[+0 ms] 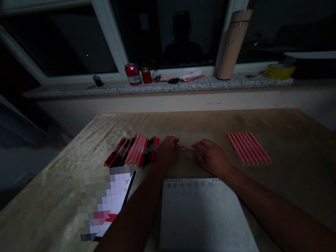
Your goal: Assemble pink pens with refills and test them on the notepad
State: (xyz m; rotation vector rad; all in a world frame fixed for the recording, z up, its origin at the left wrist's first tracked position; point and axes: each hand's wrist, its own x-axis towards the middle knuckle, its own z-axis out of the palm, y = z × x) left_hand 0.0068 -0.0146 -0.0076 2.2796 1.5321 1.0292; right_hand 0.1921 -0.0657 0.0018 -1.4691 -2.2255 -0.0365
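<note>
A pink pen (189,148) lies crosswise between my two hands, above the table behind the notepad. My right hand (212,156) pinches its right end. The fingers of my left hand (168,152) are curled at the other end, which looks pale or clear; the dim light blurs the exact grip. Just left of my left hand is a spread of red, black and pink pens (134,151), laid side by side. Over to the right, several pink pens (248,148) lie in a neat slanted row.
A spiral notepad (204,219) with handwriting lies between my forearms. A lit tablet or phone (118,196) rests by my left forearm. On the windowsill stand a red can (133,74), a small red jar (146,76), a cardboard tube (234,45) and yellow tape (279,71).
</note>
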